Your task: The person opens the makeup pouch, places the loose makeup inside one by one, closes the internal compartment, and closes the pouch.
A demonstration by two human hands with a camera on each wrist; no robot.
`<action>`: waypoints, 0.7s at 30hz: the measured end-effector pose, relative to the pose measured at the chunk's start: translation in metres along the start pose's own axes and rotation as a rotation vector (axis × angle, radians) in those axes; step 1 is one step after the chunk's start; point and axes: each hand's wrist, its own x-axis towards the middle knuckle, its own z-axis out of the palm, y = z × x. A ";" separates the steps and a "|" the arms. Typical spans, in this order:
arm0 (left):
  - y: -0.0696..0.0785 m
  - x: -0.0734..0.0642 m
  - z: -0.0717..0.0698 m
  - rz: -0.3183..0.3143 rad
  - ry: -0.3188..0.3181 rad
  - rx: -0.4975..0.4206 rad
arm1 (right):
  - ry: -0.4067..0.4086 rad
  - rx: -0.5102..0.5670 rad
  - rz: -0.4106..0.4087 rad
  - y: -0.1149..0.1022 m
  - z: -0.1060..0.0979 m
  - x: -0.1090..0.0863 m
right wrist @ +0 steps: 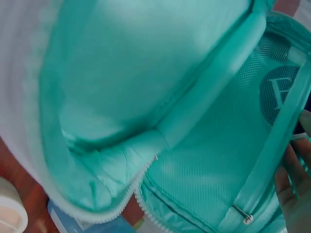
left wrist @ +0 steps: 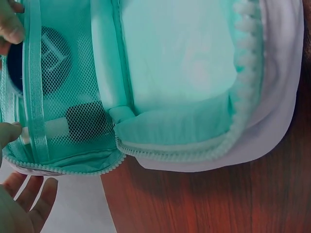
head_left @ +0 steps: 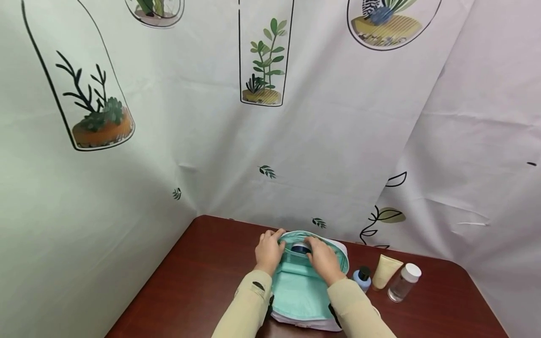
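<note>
A toiletry bag [head_left: 302, 293] with turquoise lining lies unzipped on the table, its lid raised at the back. My left hand [head_left: 269, 251] grips the lid's left edge, thumb inside and fingers outside. A round dark blue jar [left wrist: 14, 68] sits partly behind the mesh pocket [left wrist: 80, 63] in the lid; a pale letter on it shows through the mesh. My right hand [head_left: 324, 259] holds the jar at the pocket's opening, its fingers [right wrist: 291, 170] by the pocket's band. Beside the jar, a white item with a dark end [left wrist: 90, 121] lies behind the mesh.
Right of the bag stand a blue bottle with a black cap [head_left: 362, 277], a cream tube [head_left: 385, 271] and a clear jar with a white lid [head_left: 404, 281]. The brown table [head_left: 203, 267] meets a printed cloth backdrop [head_left: 321, 141] behind the bag.
</note>
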 end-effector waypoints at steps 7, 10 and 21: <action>0.002 0.001 -0.001 0.014 -0.008 0.001 | -0.030 -0.100 -0.078 -0.001 0.006 -0.004; 0.002 0.001 -0.002 0.020 -0.007 0.004 | -0.066 -0.132 -0.075 -0.003 0.006 -0.005; 0.000 0.000 -0.005 0.002 -0.026 0.027 | -0.073 -0.004 -0.068 -0.001 0.000 -0.014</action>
